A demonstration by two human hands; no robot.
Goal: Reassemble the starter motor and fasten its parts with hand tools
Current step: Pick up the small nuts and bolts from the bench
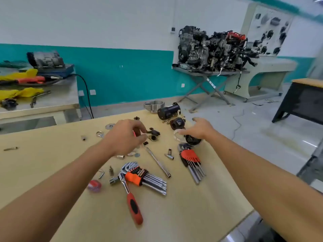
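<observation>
Both my hands reach over loose starter parts on the counter.
My left hand curls its fingers beside a small black lever; whether they pinch it is unclear. My right hand hovers, fingers spread, over a white ring and a round black part. A ratchet lies nearer me.

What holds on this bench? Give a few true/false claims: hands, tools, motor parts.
1. The red-handled ratchet lies on the table, in neither hand. True.
2. The right hand grips a hex key set. False: its fingers are spread and hold nothing.
3. Two hex key sets lie on the table: the orange-holder set and the red-holder set. True.
4. The black motor body is at the table's near edge. False: it lies at the far edge, beside the silver housing.
</observation>
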